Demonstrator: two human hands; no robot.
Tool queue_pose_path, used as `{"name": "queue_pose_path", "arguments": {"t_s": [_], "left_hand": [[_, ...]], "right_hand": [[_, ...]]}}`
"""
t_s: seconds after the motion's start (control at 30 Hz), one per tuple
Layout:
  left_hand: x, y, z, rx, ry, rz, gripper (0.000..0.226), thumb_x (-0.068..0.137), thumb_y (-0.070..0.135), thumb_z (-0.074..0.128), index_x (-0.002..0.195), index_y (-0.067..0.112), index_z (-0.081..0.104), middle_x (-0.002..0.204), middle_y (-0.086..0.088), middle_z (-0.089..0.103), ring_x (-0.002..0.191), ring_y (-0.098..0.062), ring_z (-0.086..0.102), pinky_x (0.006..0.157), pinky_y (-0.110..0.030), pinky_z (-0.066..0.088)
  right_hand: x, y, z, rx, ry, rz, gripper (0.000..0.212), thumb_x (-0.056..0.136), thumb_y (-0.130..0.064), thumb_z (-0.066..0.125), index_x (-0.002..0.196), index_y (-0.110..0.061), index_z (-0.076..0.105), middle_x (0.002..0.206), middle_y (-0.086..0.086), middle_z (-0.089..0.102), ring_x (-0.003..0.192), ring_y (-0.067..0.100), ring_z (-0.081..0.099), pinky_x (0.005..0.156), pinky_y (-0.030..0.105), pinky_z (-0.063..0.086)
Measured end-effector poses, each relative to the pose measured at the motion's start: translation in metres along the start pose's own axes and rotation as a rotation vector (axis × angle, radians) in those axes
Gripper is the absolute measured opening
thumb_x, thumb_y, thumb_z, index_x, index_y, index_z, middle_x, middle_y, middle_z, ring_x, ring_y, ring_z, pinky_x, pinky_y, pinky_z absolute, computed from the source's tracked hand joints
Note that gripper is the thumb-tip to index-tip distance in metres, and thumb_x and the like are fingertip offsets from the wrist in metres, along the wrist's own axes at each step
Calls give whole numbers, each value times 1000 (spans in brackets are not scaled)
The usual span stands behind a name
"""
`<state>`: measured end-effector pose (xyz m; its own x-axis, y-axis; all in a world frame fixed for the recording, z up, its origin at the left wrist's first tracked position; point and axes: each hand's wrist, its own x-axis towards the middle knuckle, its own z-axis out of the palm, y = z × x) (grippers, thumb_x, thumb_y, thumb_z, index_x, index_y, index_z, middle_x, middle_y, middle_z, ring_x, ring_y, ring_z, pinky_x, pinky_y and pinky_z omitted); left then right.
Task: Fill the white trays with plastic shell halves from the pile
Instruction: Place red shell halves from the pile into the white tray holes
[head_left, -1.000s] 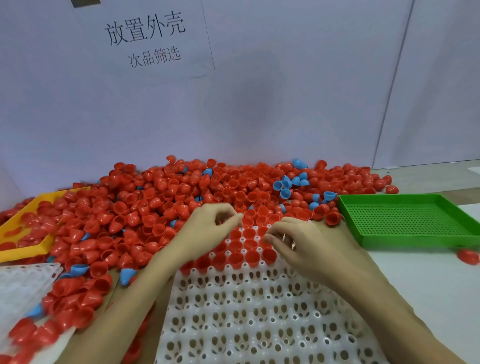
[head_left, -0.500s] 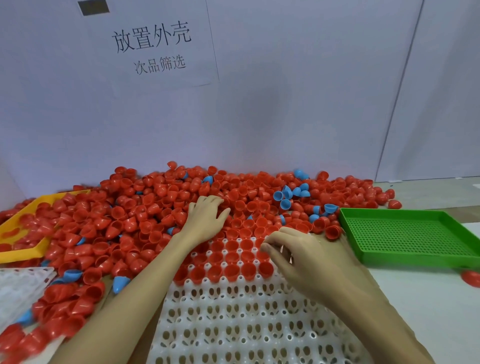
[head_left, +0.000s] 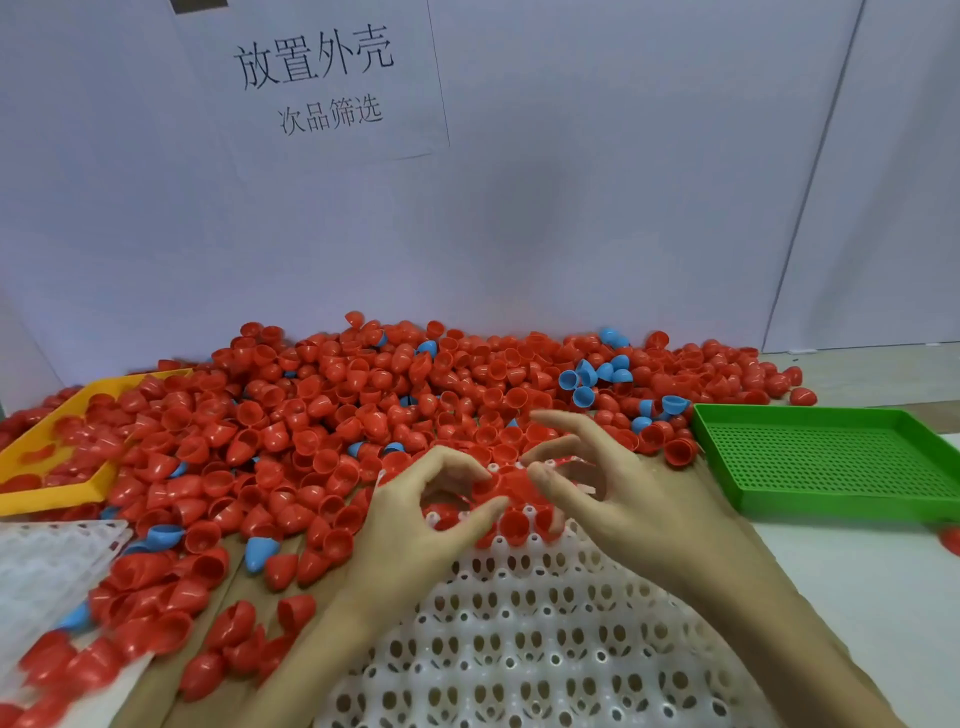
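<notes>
- Head view, nearest: a white tray (head_left: 519, 649) of mostly unfilled cups is seen in front, with a second white tray (head_left: 47, 561) at the left edge.
- At its far rows, red shell halves (head_left: 511, 525) are seated; the left hand (head_left: 415, 519) is curled loosely above them, the right hand (head_left: 613, 499) spread with fingers apart. Whether a shell is pinched cannot be told.
- Beyond, the pile (head_left: 363, 405) of red and blue halves is heaped between a yellow tray (head_left: 52, 493) and a green tray (head_left: 831, 462).
- Shells are judged light, stiff and smooth, best pinched at the rim.
</notes>
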<state>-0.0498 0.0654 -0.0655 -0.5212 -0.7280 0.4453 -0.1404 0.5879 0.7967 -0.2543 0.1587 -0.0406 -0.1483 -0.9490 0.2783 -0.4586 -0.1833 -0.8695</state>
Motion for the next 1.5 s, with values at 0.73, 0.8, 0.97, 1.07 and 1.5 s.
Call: {"name": "queue_pose_path", "arguments": {"t_s": [0.73, 0.8, 0.97, 1.07, 1.5], "left_hand": [[-24, 12, 7, -67, 124, -25, 31, 90, 28, 80, 117, 31, 66, 106, 11, 74, 94, -16, 75, 80, -23, 59], [-24, 12, 6, -72, 141, -32, 31, 90, 26, 80, 117, 31, 66, 106, 12, 75, 93, -15, 75, 79, -22, 59], [-25, 12, 6, -50, 143, -19, 31, 90, 24, 81, 116, 32, 66, 106, 12, 74, 91, -15, 75, 77, -19, 58], [-25, 11, 6, -54, 142, -20, 36, 90, 28, 80, 120, 35, 62, 108, 13, 73, 92, -13, 75, 78, -18, 58], [-26, 8, 7, -63, 36, -25, 29, 97, 23, 76, 118, 37, 62, 111, 17, 73, 96, -8, 75, 78, -26, 62]], "right_hand": [[-13, -31, 0, -188, -22, -181, 46, 96, -16, 74, 139, -24, 60, 122, -12, 67, 111, -14, 60, 85, 2, 46], [-12, -32, -2, -172, -69, -121, 57, 96, -18, 73, 146, -28, 50, 127, -14, 65, 111, -17, 59, 86, 1, 46], [-8, -22, -1, -240, -102, -132, 46, 93, -22, 77, 137, -29, 65, 118, -21, 70, 108, -11, 65, 89, 8, 51], [-5, -10, 1, -183, -85, -157, 35, 91, -23, 79, 125, -27, 71, 111, -17, 73, 108, 3, 70, 88, 20, 58], [1, 13, 9, -120, -49, -261, 34, 90, -26, 83, 121, -35, 72, 110, -12, 68, 97, 21, 69, 76, 33, 61]]}}
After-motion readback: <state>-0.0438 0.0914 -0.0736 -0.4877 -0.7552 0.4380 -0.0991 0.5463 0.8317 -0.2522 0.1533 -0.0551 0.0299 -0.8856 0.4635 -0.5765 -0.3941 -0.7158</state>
